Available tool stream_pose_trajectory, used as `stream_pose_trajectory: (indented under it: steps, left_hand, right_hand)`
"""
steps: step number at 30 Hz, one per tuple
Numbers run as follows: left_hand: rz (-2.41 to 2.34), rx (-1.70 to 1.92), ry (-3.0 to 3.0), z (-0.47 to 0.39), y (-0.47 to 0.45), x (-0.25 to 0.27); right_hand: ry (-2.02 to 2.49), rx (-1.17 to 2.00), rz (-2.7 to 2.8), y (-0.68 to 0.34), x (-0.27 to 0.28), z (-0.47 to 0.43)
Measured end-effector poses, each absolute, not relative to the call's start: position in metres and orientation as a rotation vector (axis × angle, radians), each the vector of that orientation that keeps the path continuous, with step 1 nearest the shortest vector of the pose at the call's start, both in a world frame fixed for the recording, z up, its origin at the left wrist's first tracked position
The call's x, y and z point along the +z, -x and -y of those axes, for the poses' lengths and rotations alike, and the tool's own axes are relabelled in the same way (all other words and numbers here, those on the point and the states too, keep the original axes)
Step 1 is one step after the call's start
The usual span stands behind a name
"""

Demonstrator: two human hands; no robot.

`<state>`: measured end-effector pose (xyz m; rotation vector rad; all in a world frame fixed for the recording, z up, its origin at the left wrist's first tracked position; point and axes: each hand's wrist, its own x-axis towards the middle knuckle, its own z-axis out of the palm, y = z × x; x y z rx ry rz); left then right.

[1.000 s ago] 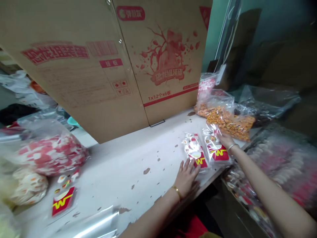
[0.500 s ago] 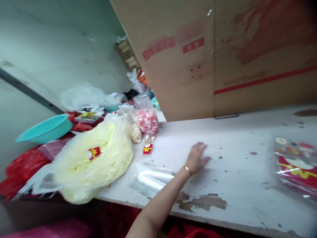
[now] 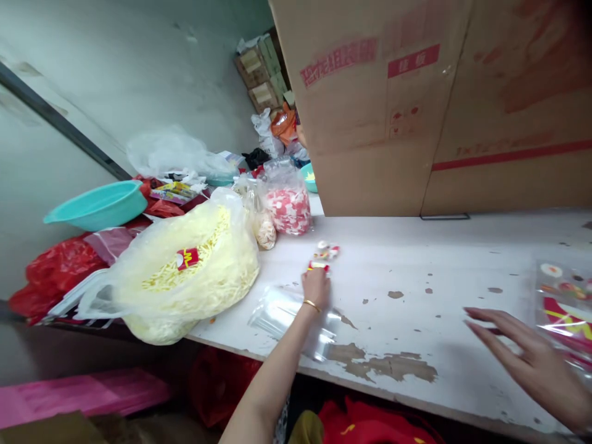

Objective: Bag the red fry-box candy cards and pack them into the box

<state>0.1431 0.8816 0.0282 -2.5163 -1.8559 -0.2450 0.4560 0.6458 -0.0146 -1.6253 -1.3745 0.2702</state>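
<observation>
My left hand [image 3: 317, 287], with a gold bangle at the wrist, is closed on the near end of a small clear packet [image 3: 322, 251]. The packet shows a red piece with yellow marking and small coloured pieces; my fingers hide part of it. Beneath and beside that hand lie flat clear plastic bags [image 3: 277, 311] on the white table [image 3: 383, 259]. At the right, my right hand [image 3: 527, 361] hovers over the table with fingers extended and thumb apart, holding nothing. Just beyond it are filled clear packets [image 3: 567, 308] with red and yellow pieces.
A large bag of pale yellow sticks [image 3: 226, 265] sits at the table's left, with a red fries-box piece [image 3: 187, 259] on top. Behind it are a bag of pink and white pieces [image 3: 289, 209] and a turquoise basin [image 3: 99, 206]. A big cardboard box [image 3: 370, 142] stands at the back.
My left hand has moved left and closed on the small packet, which has shifted right along the table. My right hand has come into view at the right. The view has also shifted.
</observation>
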Motion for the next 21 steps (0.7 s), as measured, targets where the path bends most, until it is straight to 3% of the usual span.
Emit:
stream_pose_trajectory:
  steps: [6, 10, 16, 21]
  left_hand:
    - [1.225, -0.396, 3.130, -0.745, -0.202, -0.016]
    - [1.058, -0.430, 3.266, -0.718, -0.193, -0.005]
    - [1.507, -0.484, 2.993, -0.769, -0.112, 0.029]
    - [1.713, -0.303, 2.840, -0.785, -0.071, 0.013]
  right_hand:
    - [1.450, 0.175, 2.017, -0.405, -0.019, -0.684]
    - [1.378, 0.118, 2.337, -0.402, -0.031, -0.699]
    - [1.339, 0.133, 2.477, -0.400, -0.042, -0.718]
    - [1.410, 0.131, 2.422, -0.390, -0.044, -0.725]
